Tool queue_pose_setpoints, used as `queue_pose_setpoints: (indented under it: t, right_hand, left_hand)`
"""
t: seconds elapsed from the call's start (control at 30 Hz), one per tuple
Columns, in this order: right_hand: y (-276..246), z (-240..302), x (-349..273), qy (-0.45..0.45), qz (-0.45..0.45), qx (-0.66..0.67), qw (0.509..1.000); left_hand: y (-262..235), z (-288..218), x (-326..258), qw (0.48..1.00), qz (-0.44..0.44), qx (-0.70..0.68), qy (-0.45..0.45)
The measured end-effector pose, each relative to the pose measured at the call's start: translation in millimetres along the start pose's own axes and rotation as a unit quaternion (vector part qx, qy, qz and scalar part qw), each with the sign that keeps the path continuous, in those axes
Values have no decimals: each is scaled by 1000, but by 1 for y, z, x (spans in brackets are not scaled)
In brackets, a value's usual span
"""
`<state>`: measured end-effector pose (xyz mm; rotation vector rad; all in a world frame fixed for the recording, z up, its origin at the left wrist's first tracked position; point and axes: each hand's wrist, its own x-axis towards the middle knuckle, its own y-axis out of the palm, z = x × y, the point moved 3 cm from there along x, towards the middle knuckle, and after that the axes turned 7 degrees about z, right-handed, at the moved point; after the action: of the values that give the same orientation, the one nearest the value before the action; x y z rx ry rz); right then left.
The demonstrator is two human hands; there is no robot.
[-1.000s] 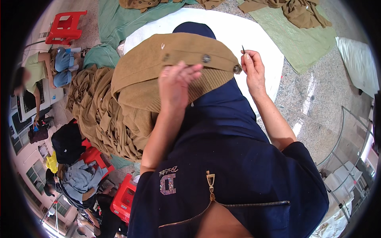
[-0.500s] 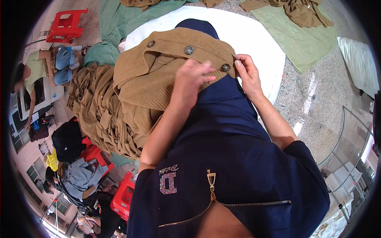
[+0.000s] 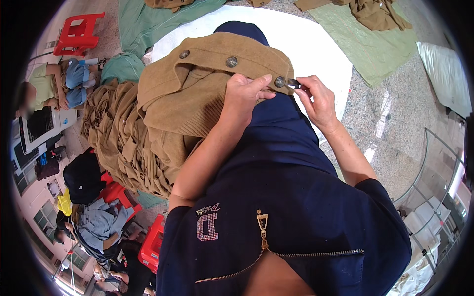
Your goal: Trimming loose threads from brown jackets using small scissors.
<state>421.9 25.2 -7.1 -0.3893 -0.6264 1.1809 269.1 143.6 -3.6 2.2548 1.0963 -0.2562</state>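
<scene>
A tan knitted cardigan with a ribbed hem (image 3: 197, 98) lies draped over the person's lap, spread across the dark blue trousers, its button band running as a long strip from upper left to right along the top edge. Beside it, toward the person's left, a heap of similar tan knitwear (image 3: 116, 138) rests on the floor. The left hand (image 3: 244, 93) lies on the band, fingers curled over the cloth and pinching it just left of the last round grey-brown button (image 3: 280, 81). The right hand (image 3: 318, 101) sits just to the right of that button, thumb and forefinger closed on a small dark metal tool (image 3: 294, 84), whose tip points leftward and touches or nearly touches the button. So the button lies between both hands, the band's long axis leading away to the left.
</scene>
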Motion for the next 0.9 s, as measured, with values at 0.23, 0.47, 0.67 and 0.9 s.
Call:
queue_pose_setpoints:
  t: [0.23,0.47,0.67,0.9]
  right_hand:
    - [3,13,8,-66,8,-92,993]
    - [11,14,7,-105,-17,-112,988]
    - [14,-8,-1,98,-61,131,985]
    - [22,-19,-5,166,21,313,935]
  left_hand:
    - [-10,1,2,998,50,10,-27]
    - [-10,0,1,998,50,-2,-33]
    - [-8,-13,-3,1000,-3,-12,-3]
    - [-56,-48,5,991,-67,-14,113]
